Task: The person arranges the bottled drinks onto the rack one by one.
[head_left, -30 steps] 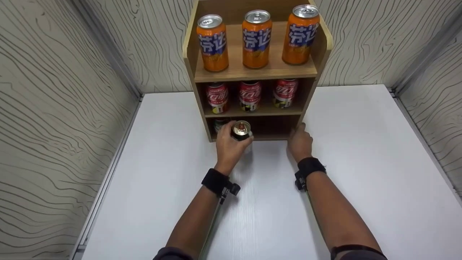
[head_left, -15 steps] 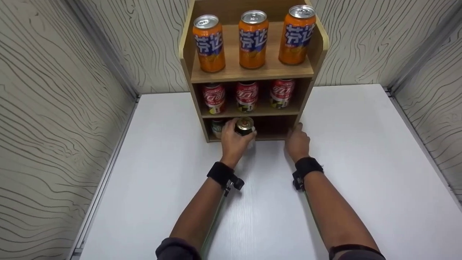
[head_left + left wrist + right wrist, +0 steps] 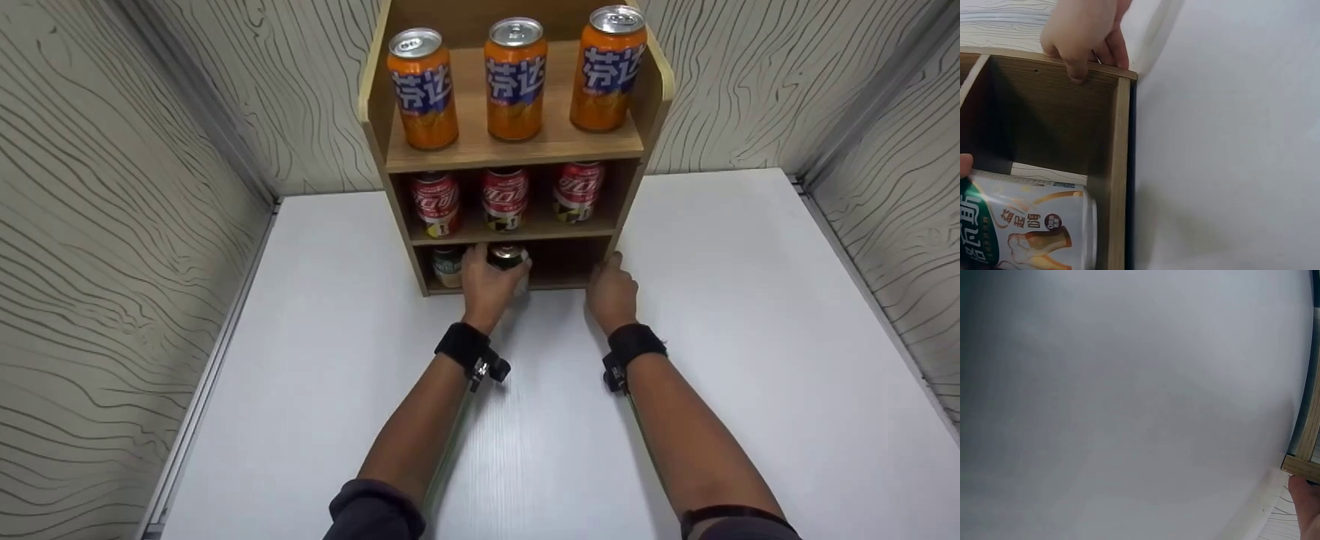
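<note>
My left hand (image 3: 489,289) grips a can (image 3: 506,256) by its sides at the opening of the bottom compartment. In the left wrist view the can (image 3: 1039,222) shows a white and green label with a beer-mug picture, and only a fingertip of that hand appears at the left edge. My right hand (image 3: 613,296) holds the lower right side panel of the wooden shelf (image 3: 517,154). Its thumb and fingers lie on either side of that panel's edge in the left wrist view. Another green can (image 3: 448,268) stands left of the held one.
Red cola cans (image 3: 505,199) stand in a row on the middle shelf. Orange soda cans (image 3: 514,90) stand along the top shelf. The shelf stands on a white table (image 3: 337,337), close to a patterned back wall (image 3: 315,97).
The left hand has carried its can forward and down into the bottom compartment, slightly right. The green can at left shows more. My right hand keeps its hold on the side panel.
</note>
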The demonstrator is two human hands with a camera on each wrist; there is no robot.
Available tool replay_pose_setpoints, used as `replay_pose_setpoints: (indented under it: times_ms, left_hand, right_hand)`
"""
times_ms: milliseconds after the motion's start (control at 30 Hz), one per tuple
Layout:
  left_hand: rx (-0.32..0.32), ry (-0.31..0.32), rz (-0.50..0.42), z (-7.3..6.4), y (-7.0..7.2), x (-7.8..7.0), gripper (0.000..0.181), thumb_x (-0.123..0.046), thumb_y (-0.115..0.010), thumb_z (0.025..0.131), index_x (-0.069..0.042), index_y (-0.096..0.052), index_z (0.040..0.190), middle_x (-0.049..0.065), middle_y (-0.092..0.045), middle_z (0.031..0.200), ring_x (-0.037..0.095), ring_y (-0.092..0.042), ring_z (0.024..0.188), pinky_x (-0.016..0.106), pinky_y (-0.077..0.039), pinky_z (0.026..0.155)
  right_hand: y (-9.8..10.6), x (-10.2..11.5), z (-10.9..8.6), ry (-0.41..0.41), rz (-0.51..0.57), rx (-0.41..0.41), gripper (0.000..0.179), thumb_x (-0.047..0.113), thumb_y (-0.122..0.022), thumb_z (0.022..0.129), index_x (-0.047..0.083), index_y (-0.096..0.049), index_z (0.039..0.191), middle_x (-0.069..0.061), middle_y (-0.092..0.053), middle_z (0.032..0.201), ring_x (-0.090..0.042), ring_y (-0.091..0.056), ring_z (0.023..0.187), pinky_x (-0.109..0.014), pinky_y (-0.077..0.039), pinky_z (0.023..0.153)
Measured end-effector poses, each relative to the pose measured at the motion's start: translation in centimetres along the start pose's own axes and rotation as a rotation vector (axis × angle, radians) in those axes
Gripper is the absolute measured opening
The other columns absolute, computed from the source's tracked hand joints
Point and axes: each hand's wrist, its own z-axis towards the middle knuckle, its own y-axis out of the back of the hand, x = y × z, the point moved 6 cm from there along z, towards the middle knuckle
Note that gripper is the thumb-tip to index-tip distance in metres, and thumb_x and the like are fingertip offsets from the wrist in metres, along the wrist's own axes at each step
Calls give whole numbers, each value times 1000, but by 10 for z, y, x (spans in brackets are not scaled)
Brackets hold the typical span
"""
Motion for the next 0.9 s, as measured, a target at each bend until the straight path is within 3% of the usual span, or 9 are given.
replay_pose_setpoints:
  times_ms: [267,367,467,600,700,833,900]
  left_hand:
    - [1,11,-46,7,-8,0,79,-40,-83,75,7,-54,131,20,-53,121,26,-53,107,38,-47,92]
    - [2,17,-94,10,-11,-1,74,-37,-84,75,3,-55,131,14,-57,118,20,-55,103,34,-47,91]
    - [16,25,-163,12,-15,2,69,-34,-85,75,0,-57,129,10,-67,102,19,-62,91,32,-51,84]
    - [29,16,-163,13,-20,4,72,-34,-84,76,-8,-53,136,6,-64,117,18,-60,105,32,-47,93]
    - [16,-24,-131,15,-22,1,74,-33,-84,77,-14,-50,140,2,-49,137,17,-46,125,32,-38,104]
    - [1,-34,-129,17,-25,-3,68,-33,-85,76,-13,-55,134,0,-55,130,15,-50,121,30,-40,102]
    - [8,-14,-122,18,-26,-3,53,-34,-84,77,-9,-63,120,2,-65,111,16,-60,103,29,-48,90]
  right_hand:
    - [2,1,0,8,0,-10,30,18,-42,104,-8,-44,119,-30,-63,83,-49,-62,77,-56,-49,64]
    - [2,2,0,3,0,-11,29,18,-43,103,-8,-44,118,-30,-63,83,-48,-63,77,-56,-49,65]
    - [0,2,-1,6,-4,-15,28,16,-44,103,-8,-45,117,-30,-63,82,-48,-63,77,-56,-49,65]
    - [-1,3,-2,6,-4,-11,29,16,-45,102,-9,-45,118,-31,-63,83,-49,-63,78,-57,-49,66]
    - [0,3,-2,-1,3,-10,30,16,-45,102,-9,-45,119,-31,-63,84,-49,-63,78,-57,-49,66]
    - [2,3,0,-5,9,-16,31,16,-45,103,-10,-45,120,-31,-63,85,-48,-63,78,-56,-49,65]
    - [2,2,0,1,3,-12,32,16,-44,103,-11,-44,121,-31,-63,85,-48,-63,78,-56,-50,65]
